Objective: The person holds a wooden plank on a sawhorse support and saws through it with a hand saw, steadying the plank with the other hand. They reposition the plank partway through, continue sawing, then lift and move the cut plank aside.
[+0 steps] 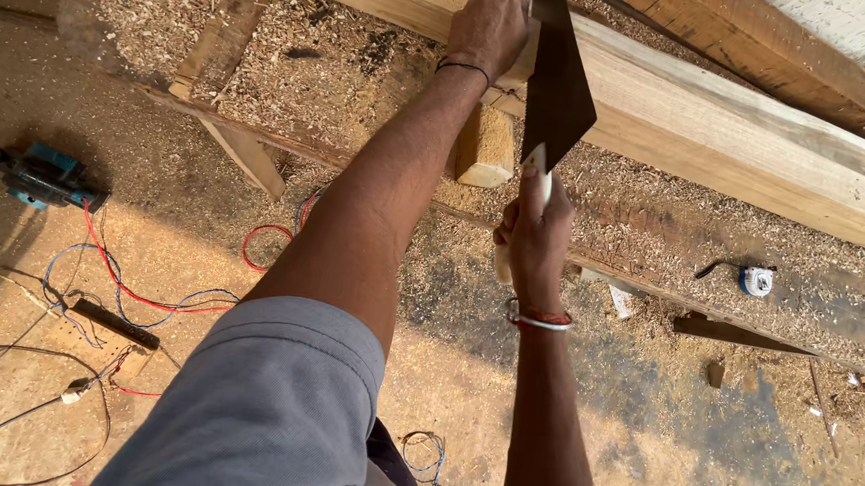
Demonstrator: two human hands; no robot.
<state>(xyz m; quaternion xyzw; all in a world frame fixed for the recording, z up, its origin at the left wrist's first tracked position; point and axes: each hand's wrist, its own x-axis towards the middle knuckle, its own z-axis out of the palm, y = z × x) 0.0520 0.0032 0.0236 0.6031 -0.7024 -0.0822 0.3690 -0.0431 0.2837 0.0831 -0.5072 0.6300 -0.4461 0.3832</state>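
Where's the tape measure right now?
The tape measure lies at the right of the head view on the sawdust-covered bench, below the long beam, right of the saw hand.

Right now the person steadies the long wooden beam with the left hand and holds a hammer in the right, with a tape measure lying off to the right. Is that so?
Not quite. The right hand holds a handsaw, not a hammer, as the head view shows. The rest stands: the left hand rests on the long wooden beam, and the tape measure lies to the right.

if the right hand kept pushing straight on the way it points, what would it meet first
The right hand, gripping the handsaw, points up toward the long timber beam. It would likely meet that beam's near face first, though depth is hard to judge.
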